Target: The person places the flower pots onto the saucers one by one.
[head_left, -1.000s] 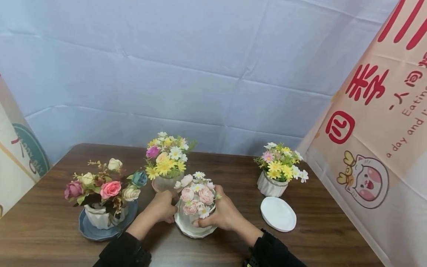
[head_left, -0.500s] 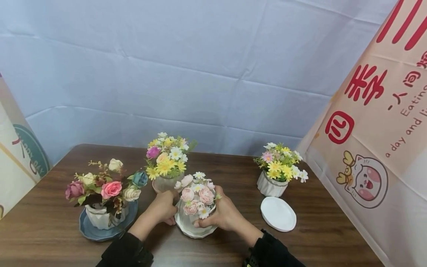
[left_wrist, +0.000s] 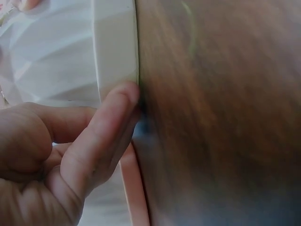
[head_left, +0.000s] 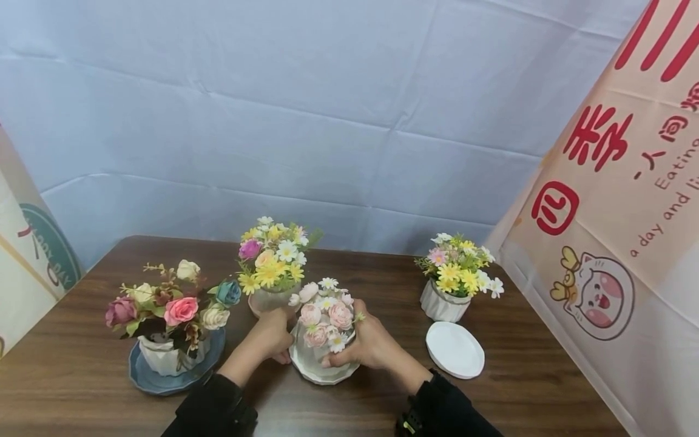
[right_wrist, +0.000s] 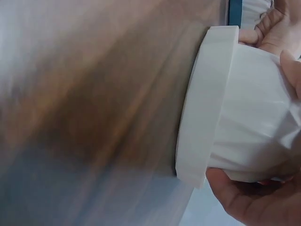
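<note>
A white faceted flowerpot [right_wrist: 258,113] with pale pink roses and daisies [head_left: 327,315] stands on a white saucer [head_left: 319,370] at the table's middle. My right hand [head_left: 366,343] grips the pot's side, thumb toward me and fingers on the far side. At the saucer's left edge, my left hand [head_left: 267,337] pinches the rim; its fingertips and the rim [left_wrist: 115,42] show in the left wrist view. Just behind that hand is a second pot with yellow, white and purple flowers [head_left: 273,261], on a pinkish saucer [left_wrist: 135,188].
At the left, a white pot of mixed roses [head_left: 172,355] stands on a blue saucer [head_left: 136,376]. On the right are a ribbed white pot of yellow flowers [head_left: 445,303] and a bare white saucer [head_left: 455,351]. A printed cloth [head_left: 595,243] hangs along the right edge.
The pink-flower pot and its saucer have shifted slightly right and away from me, both hands moving with them. The other pots stay put.
</note>
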A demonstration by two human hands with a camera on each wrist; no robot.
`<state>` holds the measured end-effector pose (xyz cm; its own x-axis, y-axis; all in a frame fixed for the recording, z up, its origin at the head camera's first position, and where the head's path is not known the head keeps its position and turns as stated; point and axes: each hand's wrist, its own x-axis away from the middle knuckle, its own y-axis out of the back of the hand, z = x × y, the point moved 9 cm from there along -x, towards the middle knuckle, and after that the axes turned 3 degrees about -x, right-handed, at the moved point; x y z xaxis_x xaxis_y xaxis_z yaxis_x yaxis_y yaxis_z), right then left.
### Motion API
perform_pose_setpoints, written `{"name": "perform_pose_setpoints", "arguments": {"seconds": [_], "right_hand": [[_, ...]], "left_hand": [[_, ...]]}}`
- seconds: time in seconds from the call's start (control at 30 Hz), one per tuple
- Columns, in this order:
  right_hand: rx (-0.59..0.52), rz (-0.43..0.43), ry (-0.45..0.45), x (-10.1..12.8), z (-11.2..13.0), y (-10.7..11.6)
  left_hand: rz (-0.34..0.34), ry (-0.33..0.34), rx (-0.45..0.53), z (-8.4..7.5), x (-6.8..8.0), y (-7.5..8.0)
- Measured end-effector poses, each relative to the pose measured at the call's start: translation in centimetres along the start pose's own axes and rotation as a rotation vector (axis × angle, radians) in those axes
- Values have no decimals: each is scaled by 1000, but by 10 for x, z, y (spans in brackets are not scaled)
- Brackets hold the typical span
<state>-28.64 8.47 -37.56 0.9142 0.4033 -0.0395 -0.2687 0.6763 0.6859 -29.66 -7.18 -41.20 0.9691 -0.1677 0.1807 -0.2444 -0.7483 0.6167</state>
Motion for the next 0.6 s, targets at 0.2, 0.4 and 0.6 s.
{"name": "perform_pose_setpoints", "arguments": {"seconds": [0.2, 0.4, 0.6], "right_hand": [[-2, 11, 3, -7, -6, 7], [-72, 20, -14, -15, -18, 17], [-263, 26, 9, -25, -29, 25]], "left_hand": [[-49, -28, -50, -6, -8, 0], [-104, -66, -172, -13, -18, 1], [-87, -7, -46, -13, -30, -6]]}}
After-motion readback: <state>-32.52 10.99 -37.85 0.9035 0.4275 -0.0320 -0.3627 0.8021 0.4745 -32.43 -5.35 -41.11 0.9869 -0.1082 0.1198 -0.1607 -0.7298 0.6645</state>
